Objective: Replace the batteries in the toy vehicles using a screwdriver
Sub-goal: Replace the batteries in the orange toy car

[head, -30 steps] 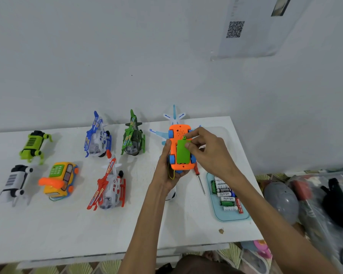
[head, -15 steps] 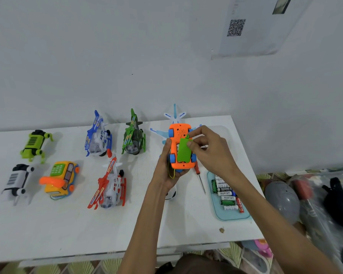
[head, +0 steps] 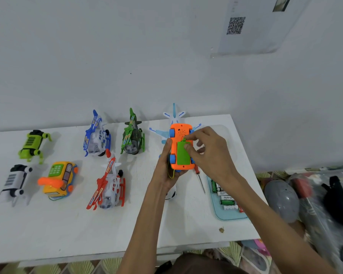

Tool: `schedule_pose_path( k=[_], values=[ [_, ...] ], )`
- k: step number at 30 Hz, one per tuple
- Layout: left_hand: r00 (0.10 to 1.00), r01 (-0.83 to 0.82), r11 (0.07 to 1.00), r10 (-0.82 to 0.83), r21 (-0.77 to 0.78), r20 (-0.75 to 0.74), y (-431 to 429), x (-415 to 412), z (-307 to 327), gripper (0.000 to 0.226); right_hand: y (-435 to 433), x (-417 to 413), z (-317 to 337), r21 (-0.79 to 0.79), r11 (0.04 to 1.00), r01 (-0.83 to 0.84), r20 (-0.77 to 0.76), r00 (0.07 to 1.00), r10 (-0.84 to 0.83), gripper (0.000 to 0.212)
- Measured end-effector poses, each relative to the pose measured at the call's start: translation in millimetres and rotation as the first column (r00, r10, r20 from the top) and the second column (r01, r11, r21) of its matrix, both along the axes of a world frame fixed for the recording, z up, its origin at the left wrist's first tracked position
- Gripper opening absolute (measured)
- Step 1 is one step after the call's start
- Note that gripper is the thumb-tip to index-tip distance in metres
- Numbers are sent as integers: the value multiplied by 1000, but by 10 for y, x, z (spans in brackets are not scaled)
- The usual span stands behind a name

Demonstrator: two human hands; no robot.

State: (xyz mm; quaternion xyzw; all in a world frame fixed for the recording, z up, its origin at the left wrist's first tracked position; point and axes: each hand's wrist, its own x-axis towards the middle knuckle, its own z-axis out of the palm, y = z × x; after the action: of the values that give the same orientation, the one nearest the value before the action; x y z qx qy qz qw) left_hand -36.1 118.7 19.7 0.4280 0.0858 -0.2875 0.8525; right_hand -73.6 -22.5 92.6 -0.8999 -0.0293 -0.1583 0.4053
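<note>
My left hand (head: 164,169) grips an orange toy car (head: 179,139) with blue wheels, held upside down above the table. A green battery cover (head: 182,155) lies on the car's underside. My right hand (head: 210,153) pinches the cover's upper right corner with thumb and fingertips. A red-handled screwdriver (head: 200,179) lies on the table just right of the car, partly under my right hand. Beside it, a light blue tray (head: 229,216) holds several batteries (head: 225,198), partly hidden by my right forearm.
On the white table (head: 48,234) stand a blue helicopter (head: 96,135), a green helicopter (head: 133,135), a red helicopter (head: 109,184), a yellow phone car (head: 60,178), a lime robot dog (head: 33,144), a white robot dog (head: 15,180). A white-blue plane (head: 173,117) lies behind the car. Clutter sits off the table's right edge.
The green cover has settled flatter onto the orange car's underside. My right fingers have shifted to its upper right corner. My left hand keeps its hold.
</note>
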Motion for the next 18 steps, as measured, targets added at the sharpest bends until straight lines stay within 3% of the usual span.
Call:
schedule_pose_path(
  k=[5, 7, 9, 11, 14, 16, 18],
  values=[
    [997, -41, 999, 39, -22, -60, -15, 23, -31, 64, 90, -95, -124, -258, 964, 68, 48, 997, -58, 28],
    [999, -36, 999, 35, -23, -38, -15, 34, -55, 62, 109, -111, -142, -264, 958, 110, 80, 993, -92, 26],
    [999, -37, 999, 37, -25, -20, -23, 14, -21, 60, 115, -76, -136, -76, 985, 153, 74, 986, -147, 24],
    [999, -51, 998, 50, -40, -12, -31, 26, -12, 59, 119, -11, -134, 219, 952, 212, -39, 977, -209, 28],
    [999, -48, 998, 49, -46, 6, -40, 72, 40, 70, 150, 55, -115, 606, 732, 311, -400, 915, -57, 54],
    [999, -31, 999, 32, -23, 21, -56, 98, 53, 86, 149, 91, -105, 695, 630, 347, -501, 862, 77, 71],
    [1000, -22, 999, 23, -41, 15, -80, 95, 62, 89, 160, 118, -96, 697, 648, 306, -479, 872, 104, 67]
  ],
)
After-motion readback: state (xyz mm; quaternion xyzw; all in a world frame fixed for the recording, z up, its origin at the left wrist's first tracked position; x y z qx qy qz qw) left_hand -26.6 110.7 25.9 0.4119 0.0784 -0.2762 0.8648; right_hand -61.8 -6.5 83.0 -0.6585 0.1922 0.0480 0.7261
